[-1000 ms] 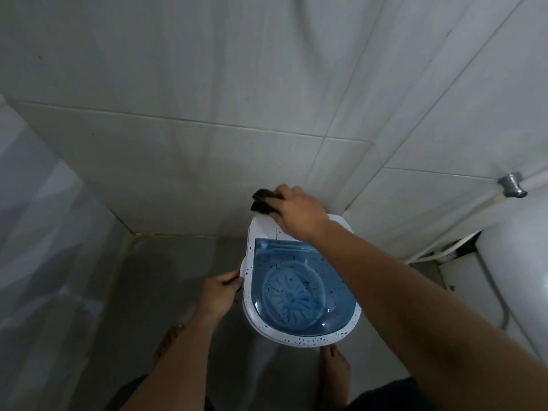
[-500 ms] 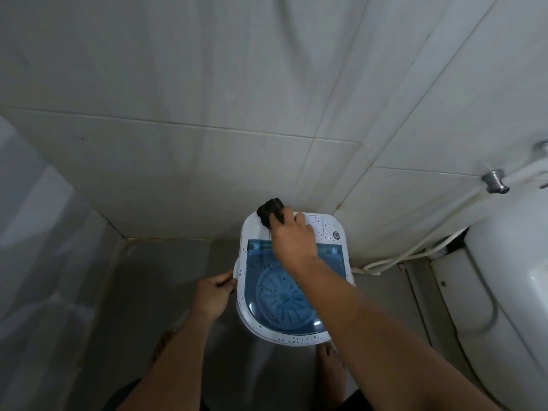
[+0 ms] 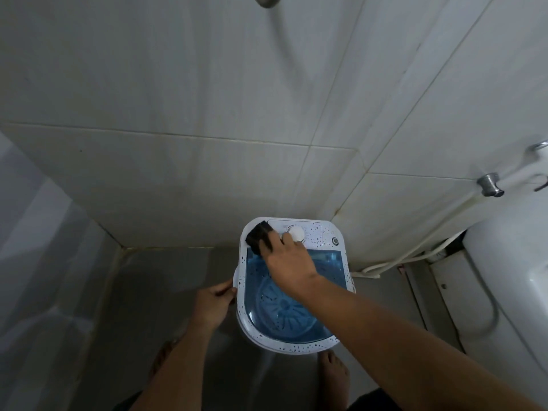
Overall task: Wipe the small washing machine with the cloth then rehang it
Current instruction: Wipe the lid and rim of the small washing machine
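Note:
A small white washing machine (image 3: pixel 327 345) with a clear blue lid and dark specks stands on the floor against the tiled wall. My right hand (image 3: pixel 289 261) presses a dark cloth (image 3: pixel 259 237) onto the machine's back left corner, beside the white dial (image 3: pixel 297 232) on the control panel. My left hand (image 3: pixel 212 304) grips the machine's left side at the rim. The lid shows the ribbed drum below.
A white toilet (image 3: pixel 510 277) stands at the right, with a wall valve (image 3: pixel 490 185) and a white hose (image 3: pixel 409 256) running down behind the machine. My bare feet (image 3: pixel 333 372) are on the grey floor in front. A metal fitting (image 3: pixel 267 0) is at the top.
My right hand has slid the cloth from the machine's back edge forward and left onto the top panel, uncovering the dial. The view has tilted up. My left hand still holds the machine's side.

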`<act>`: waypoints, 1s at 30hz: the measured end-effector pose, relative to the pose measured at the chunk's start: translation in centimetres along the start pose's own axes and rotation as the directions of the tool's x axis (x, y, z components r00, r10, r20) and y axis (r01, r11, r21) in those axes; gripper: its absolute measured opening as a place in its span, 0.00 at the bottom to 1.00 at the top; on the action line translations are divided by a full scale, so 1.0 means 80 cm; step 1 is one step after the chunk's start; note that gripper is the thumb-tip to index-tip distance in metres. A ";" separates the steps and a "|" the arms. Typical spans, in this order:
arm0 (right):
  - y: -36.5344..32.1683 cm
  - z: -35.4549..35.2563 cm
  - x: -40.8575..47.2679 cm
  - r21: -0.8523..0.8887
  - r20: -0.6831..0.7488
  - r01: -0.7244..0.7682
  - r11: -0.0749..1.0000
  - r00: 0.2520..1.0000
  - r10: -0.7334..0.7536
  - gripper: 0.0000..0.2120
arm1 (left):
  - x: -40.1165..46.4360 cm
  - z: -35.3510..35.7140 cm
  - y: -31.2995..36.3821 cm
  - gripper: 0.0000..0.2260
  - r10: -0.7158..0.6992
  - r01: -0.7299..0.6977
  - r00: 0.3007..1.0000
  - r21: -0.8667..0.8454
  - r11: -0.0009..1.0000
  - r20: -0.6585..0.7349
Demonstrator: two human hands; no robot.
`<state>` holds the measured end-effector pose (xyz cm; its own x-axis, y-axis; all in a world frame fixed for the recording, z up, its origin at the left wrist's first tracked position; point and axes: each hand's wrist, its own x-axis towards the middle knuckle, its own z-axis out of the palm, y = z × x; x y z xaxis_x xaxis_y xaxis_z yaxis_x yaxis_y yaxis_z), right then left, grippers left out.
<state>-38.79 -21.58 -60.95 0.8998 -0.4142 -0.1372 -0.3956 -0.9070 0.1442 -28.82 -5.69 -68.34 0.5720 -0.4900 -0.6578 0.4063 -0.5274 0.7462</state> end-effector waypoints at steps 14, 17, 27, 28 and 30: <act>0.017 0.020 0.038 0.091 -0.161 0.115 0.989 0.982 -0.100 0.29 | -0.009 0.009 0.006 0.15 0.047 -0.044 0.998 -0.069 0.997 0.044; 0.036 0.005 0.056 0.215 -0.102 -0.186 0.959 0.972 0.212 0.26 | -0.013 0.011 0.009 0.18 0.082 -0.078 0.995 -0.053 0.996 0.064; 0.047 0.015 0.035 0.023 -0.125 0.138 0.990 0.983 -0.134 0.30 | -0.017 0.010 0.009 0.21 0.156 -0.158 0.984 0.014 0.987 0.083; 0.048 0.007 0.048 0.043 -0.115 0.026 0.999 0.993 -0.021 0.29 | -0.018 0.011 0.008 0.21 0.155 -0.156 0.984 0.009 0.988 0.089; 0.040 -0.010 0.072 0.091 -0.105 -0.165 0.982 0.979 0.174 0.27 | -0.020 0.011 0.011 0.21 0.151 -0.152 0.983 0.001 0.988 0.103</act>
<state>-34.72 -26.82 -60.51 0.8315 -0.5555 -0.0065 -0.5536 -0.8294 0.0746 -30.04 -5.95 -66.72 0.5508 -0.6327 -0.5444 0.3141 -0.4472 0.8375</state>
